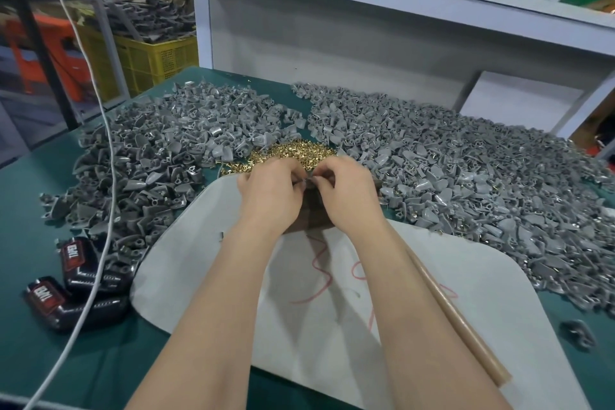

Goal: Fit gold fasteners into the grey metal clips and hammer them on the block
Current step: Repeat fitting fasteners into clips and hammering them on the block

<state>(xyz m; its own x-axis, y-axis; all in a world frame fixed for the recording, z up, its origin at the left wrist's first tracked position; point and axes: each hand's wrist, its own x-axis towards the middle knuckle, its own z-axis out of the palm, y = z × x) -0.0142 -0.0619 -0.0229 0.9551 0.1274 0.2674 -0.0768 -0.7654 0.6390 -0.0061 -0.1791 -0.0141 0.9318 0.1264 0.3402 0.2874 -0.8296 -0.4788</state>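
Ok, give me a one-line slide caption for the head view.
Left hand and right hand pinch a grey clip over the dark block, gold fasteners heaped just beyond.

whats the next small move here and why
Probably lower the grey clip onto the dark block: left hand and right hand both pinch it just above the block, and the wooden handle lies unheld beside the right forearm. Whether one of the gold fasteners is already seated is hidden by the fingers.

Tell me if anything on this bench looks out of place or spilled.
One grey clip lies alone on the green table, near right, apart from the right clip pile. A white cable drapes across the left clip pile.
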